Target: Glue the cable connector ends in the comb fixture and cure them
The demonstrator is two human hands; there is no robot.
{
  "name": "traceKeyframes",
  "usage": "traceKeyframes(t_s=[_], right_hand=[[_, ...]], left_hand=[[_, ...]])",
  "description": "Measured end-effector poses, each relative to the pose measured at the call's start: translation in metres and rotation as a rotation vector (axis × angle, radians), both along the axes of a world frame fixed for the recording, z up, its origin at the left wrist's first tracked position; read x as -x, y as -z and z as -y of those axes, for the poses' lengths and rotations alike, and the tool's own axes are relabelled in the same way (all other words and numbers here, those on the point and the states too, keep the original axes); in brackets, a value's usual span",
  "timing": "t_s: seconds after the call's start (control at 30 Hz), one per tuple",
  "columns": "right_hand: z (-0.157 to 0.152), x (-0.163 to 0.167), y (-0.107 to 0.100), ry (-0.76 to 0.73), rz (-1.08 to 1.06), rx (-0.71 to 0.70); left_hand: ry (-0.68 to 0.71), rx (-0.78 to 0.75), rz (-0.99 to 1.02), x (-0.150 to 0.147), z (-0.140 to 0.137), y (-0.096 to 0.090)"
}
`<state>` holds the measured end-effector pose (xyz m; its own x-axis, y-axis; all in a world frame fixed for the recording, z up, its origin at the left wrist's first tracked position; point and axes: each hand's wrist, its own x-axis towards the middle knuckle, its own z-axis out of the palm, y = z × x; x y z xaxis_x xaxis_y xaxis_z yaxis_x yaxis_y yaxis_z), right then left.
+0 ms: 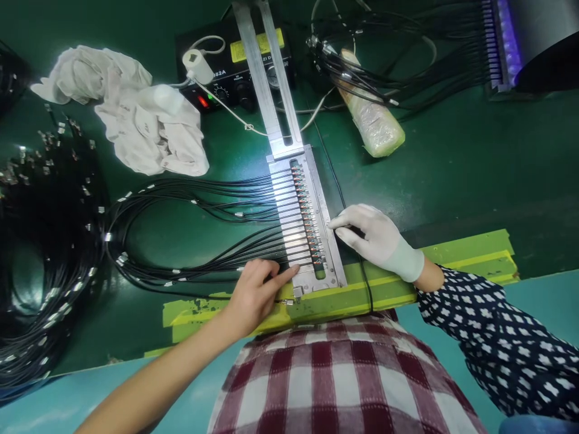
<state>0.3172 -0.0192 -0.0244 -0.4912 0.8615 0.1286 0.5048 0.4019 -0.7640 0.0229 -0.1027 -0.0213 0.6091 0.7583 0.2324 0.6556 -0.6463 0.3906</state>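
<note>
A long metal fixture [324,211] lies on the green table in front of me. A row of small connectors [307,220] sits in its slot, and thin black cables [246,244] run out of them to the left. My bare left hand [256,292] is at the fixture's near left corner. One finger stretches onto the plate over a cable while the others curl, their undersides hidden. Below it a loose cable end [286,302] shows. My right hand [377,238], in a white glove, touches the fixture's right edge, thumb and fingers closed around something dark and slim that I cannot make out.
A black control box [235,90] stands at the back, partly behind a slotted metal bar [260,66]. White cloths [149,120] lie at left, above a big cable bundle [54,259]. Further cables [380,84] and a wrapped block [375,129] lie back right. Yellow-green tape [474,259] lines the near edge.
</note>
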Motion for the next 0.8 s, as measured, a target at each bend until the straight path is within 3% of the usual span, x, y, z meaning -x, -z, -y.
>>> traceKeyframes(t_s=[0.1,0.27,0.37,0.6,0.7,0.8], right_hand=[[0.000,0.000,0.000,0.005,-0.001,0.005],[-0.001,0.002,-0.001,0.015,0.014,0.017],[-0.001,0.003,-0.002,0.029,0.032,0.010],[0.004,0.002,-0.003,0.007,0.056,-0.039],[0.004,0.003,-0.005,0.016,0.049,-0.028],[0.002,0.003,-0.005,0.020,0.046,-0.018]], left_hand=[[-0.002,0.089,0.029,0.001,-0.002,0.000],[-0.020,-0.111,-0.129,-0.001,-0.004,0.002],[-0.010,-0.156,-0.159,-0.001,-0.005,0.001],[0.021,-0.025,-0.141,0.021,0.020,-0.013],[-0.043,0.085,-0.153,0.037,0.035,-0.016],[-0.166,0.089,-0.006,0.062,0.037,-0.027]])
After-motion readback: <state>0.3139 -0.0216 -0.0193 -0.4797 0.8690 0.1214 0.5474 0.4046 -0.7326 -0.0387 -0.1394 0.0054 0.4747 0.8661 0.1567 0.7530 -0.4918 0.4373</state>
